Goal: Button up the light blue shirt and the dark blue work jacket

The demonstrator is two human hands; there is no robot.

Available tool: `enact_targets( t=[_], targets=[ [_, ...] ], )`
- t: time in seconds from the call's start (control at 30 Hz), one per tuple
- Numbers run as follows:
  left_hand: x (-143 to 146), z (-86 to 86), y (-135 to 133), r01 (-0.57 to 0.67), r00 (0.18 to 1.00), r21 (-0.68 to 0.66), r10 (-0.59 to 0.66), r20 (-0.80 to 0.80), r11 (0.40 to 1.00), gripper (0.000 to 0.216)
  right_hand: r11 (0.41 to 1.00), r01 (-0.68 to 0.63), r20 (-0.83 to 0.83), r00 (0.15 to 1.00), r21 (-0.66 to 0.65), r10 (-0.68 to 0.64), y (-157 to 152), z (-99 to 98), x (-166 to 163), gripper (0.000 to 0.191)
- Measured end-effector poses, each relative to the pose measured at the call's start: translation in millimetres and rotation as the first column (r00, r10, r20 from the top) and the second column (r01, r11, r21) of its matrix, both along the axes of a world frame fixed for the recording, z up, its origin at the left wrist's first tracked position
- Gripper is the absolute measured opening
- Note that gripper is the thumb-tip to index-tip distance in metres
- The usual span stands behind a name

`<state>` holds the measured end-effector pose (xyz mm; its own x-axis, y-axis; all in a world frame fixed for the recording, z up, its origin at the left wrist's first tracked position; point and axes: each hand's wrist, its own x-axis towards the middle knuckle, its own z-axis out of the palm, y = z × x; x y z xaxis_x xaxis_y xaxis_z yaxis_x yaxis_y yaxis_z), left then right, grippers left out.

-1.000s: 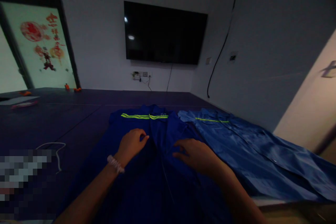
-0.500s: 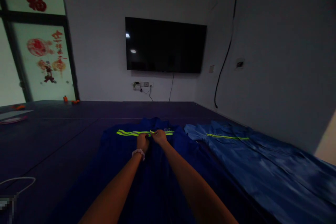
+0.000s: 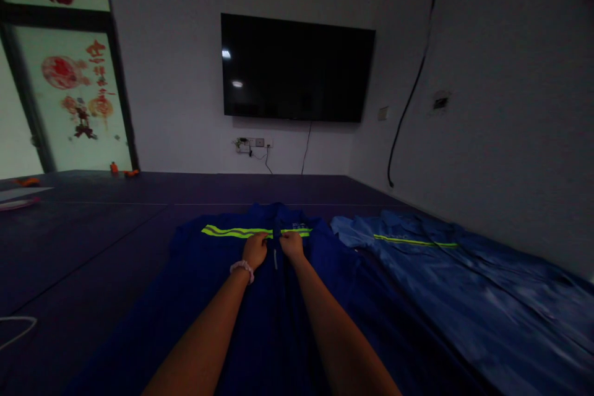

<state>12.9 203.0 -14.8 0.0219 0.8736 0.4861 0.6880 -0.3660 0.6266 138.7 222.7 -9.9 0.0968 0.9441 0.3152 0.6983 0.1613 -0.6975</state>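
Note:
A dark blue work jacket (image 3: 204, 272) with a neon yellow stripe (image 3: 232, 232) lies flat on the dark table (image 3: 83, 241) in front of me. Both my arms reach out over it. My left hand (image 3: 255, 249), with a pale band on the wrist, pinches the fabric just left of the front opening near the stripe. My right hand (image 3: 292, 244) grips the fabric just right of the opening. The hands are a little apart, fingers closed on the cloth.
A lighter blue jacket (image 3: 455, 297) with its own yellow stripe lies to the right along the wall. A black television (image 3: 297, 68) hangs on the far wall. A white cable (image 3: 16, 329) lies at the left edge. Small orange items (image 3: 121, 170) sit far back.
A second ago my hands were lower on the jacket's chest. They moved up to the yellow stripe, met there, and now sit slightly apart on either side of the opening.

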Motion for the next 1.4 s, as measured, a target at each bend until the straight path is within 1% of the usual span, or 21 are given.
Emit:
enact_targets(
  t=[0.1, 0.2, 0.37, 0.57, 0.93, 1.17, 1.4],
  targets=[
    [2, 0.9, -1, 0.082, 0.996, -0.001, -0.082, -0.026, 0.997, 0.031, 1.000, -0.020, -0.071, 0.997, -0.011, 0.020, 1, -1.7, 2, 0.023],
    [4, 1.5, -1, 0.108, 0.994, 0.016, -0.108, -0.027, 0.994, 0.035, 0.998, -0.058, -0.138, 0.989, -0.022, 0.054, 1, -3.5, 1, 0.023],
    [2, 3.0, 0, 0.074, 0.997, 0.046, -0.074, 0.006, 0.996, 0.037, 0.993, -0.111, -0.216, 0.971, -0.027, 0.102, 2, -4.1, -1, 0.025],
    [-1, 3.5, 1, 0.022, 0.998, 0.043, -0.025, 0.063, 0.999, 0.037, 0.990, -0.136, -0.246, 0.961, -0.025, 0.126, 4, -2.7, -2, 0.019],
    [-2, 6.4, 3, 0.022, 0.989, 0.052, -0.030, 0.144, 0.998, 0.031, 0.972, -0.233, -0.284, 0.931, 0.017, 0.228, 2, 1.7, -6, 0.015],
    [-6, 6.7, 5, 0.005, 0.970, 0.075, -0.023, 0.243, 0.997, 0.031, 0.959, -0.281, -0.354, 0.900, -0.023, 0.255, -3, 0.2, -10, 0.023],
    [-7, 3.5, 10, 0.037, 0.948, 0.075, -0.058, 0.312, 0.997, 0.034, 0.956, -0.291, -0.366, 0.893, -0.031, 0.260, -4, -0.9, -10, 0.014]
  ],
)
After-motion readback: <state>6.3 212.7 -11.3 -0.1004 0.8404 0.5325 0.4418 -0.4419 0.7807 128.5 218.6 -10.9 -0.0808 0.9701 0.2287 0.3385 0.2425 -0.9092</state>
